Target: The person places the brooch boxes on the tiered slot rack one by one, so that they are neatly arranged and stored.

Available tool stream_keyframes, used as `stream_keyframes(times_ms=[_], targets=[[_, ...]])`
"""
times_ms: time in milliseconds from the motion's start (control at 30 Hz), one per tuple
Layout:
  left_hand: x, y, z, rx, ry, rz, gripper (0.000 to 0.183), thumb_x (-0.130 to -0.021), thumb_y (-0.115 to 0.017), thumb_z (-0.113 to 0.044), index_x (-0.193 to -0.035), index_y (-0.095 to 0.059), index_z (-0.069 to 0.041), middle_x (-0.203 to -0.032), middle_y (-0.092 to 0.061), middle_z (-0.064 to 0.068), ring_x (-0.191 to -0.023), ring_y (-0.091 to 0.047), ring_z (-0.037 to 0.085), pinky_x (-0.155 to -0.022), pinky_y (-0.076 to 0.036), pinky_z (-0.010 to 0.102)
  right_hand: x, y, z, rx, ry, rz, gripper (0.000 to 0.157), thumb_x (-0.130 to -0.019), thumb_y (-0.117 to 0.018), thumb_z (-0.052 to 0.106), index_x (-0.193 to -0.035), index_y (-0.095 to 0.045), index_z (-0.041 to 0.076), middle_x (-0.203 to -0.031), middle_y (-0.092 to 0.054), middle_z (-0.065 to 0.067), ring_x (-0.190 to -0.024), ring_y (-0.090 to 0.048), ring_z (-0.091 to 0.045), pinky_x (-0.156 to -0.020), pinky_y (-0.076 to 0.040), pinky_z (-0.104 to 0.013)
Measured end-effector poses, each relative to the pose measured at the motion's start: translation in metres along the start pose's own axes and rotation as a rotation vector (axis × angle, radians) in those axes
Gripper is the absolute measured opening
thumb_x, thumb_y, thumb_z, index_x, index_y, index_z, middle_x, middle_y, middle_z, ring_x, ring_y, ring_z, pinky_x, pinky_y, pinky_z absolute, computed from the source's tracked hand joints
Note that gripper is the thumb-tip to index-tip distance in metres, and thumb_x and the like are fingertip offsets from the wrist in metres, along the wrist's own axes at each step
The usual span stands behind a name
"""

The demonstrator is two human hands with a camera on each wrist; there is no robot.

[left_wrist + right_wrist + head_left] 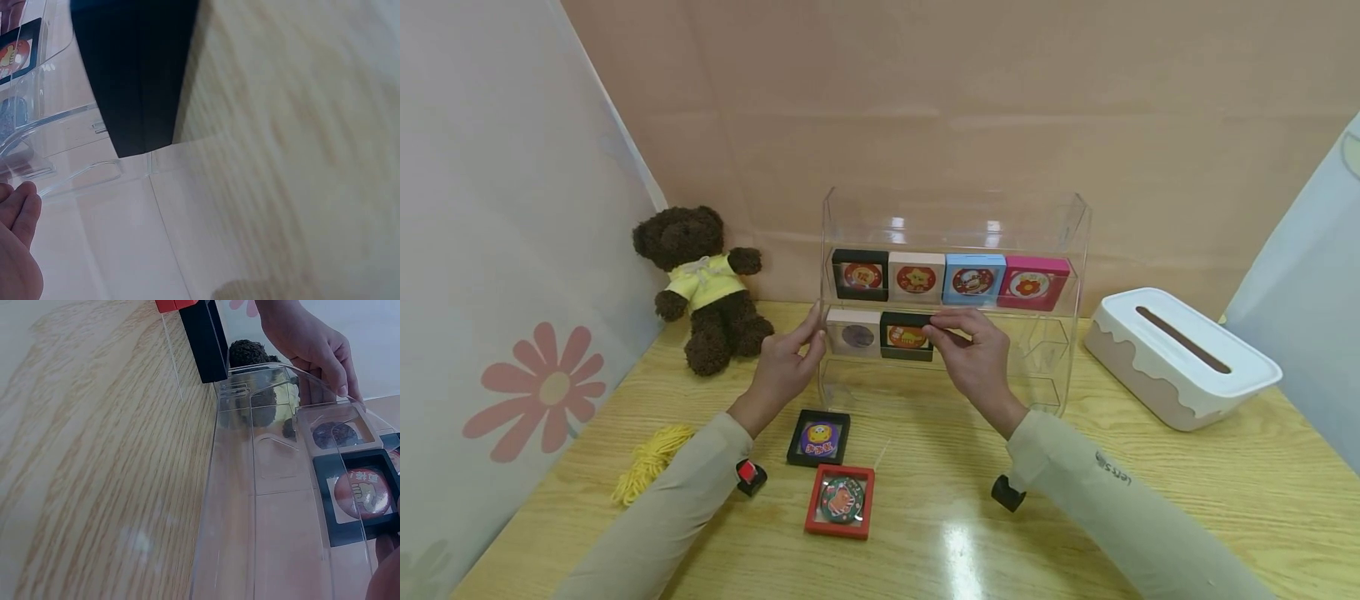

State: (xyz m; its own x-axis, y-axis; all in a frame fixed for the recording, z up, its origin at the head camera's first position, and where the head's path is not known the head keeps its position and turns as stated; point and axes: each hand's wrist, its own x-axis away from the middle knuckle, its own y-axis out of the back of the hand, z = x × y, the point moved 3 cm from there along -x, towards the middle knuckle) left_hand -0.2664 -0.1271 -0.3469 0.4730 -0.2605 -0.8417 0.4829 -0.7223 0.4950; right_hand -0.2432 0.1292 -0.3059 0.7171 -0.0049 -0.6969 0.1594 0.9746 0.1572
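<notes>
A clear acrylic display rack [955, 225] with tiers stands on the table. My right hand [973, 354] pinches the right end of a black square frame [907, 336] with an orange round badge, at the lower tier. Directly left of it, a pale pink frame [853, 335] with a dark round badge sits in the same tier. My left hand [784, 362] holds the rack's left side edge, thumb and fingers at the panel; its fingers [312, 387] show partly through the clear plastic in the right wrist view.
Several framed badges [973, 281] line the tier above. On the table lie a black frame with a purple badge [818, 437], a red frame [840, 502] and yellow yarn [652, 463]. A brown teddy bear [703, 287] sits left, a white-lidded tissue box [1180, 358] right.
</notes>
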Motion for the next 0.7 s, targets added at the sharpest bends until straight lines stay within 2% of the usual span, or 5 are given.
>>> stream_keyframes(times_ms=[167, 367, 500, 567, 700], targets=[[0.0, 0.0, 0.0, 0.005, -0.003, 0.0, 0.044, -0.087, -0.061, 0.003, -0.13, -0.053, 0.007, -0.096, -0.067, 0.022, -0.032, -0.023, 0.0, -0.034, -0.027, 0.024, 0.0, 0.001, -0.002, -0.032, 0.013, 0.012, 0.012, -0.08, -0.07, -0.011, -0.092, -0.069, -0.015, -0.099, -0.062, -0.025, -0.094, -0.061, -0.032, -0.075, -0.051, -0.045], [0.0, -0.001, 0.0, 0.009, 0.009, 0.014, 0.045, -0.089, -0.059, 0.003, -0.133, -0.051, 0.004, -0.1, -0.066, 0.022, -0.031, -0.027, 0.002, -0.034, -0.029, 0.024, 0.001, 0.002, -0.004, -0.065, 0.034, 0.017, 0.015, -0.08, -0.069, -0.012, -0.094, -0.067, -0.015, -0.098, -0.061, -0.024, -0.092, -0.06, -0.034, -0.077, -0.051, -0.042], [0.001, -0.001, 0.001, 0.001, 0.007, 0.007, 0.045, -0.088, -0.059, 0.003, -0.133, -0.051, 0.004, -0.098, -0.067, 0.022, -0.033, -0.025, -0.003, -0.034, -0.029, 0.023, 0.002, 0.004, -0.001, -0.027, 0.085, -0.016, 0.014, -0.079, -0.07, -0.012, -0.092, -0.066, -0.016, -0.096, -0.06, -0.025, -0.089, -0.059, -0.036, -0.075, -0.052, -0.04], [0.001, -0.001, 0.002, -0.004, 0.003, 0.001, 0.045, -0.087, -0.059, 0.003, -0.132, -0.052, 0.004, -0.095, -0.068, 0.021, -0.035, -0.023, -0.006, -0.034, -0.028, 0.023, 0.002, 0.004, 0.002, 0.006, 0.113, -0.038, 0.014, -0.077, -0.071, -0.013, -0.09, -0.066, -0.015, -0.094, -0.06, -0.025, -0.087, -0.059, -0.037, -0.074, -0.053, -0.036], [0.002, -0.001, 0.002, -0.014, -0.006, -0.006, 0.044, -0.087, -0.059, 0.003, -0.131, -0.053, 0.004, -0.088, -0.069, 0.019, -0.034, -0.026, -0.003, -0.034, -0.029, 0.024, 0.004, 0.004, 0.013, 0.049, 0.151, -0.044, 0.014, -0.076, -0.073, -0.013, -0.088, -0.067, -0.014, -0.09, -0.06, -0.024, -0.083, -0.058, -0.036, -0.069, -0.052, -0.027]])
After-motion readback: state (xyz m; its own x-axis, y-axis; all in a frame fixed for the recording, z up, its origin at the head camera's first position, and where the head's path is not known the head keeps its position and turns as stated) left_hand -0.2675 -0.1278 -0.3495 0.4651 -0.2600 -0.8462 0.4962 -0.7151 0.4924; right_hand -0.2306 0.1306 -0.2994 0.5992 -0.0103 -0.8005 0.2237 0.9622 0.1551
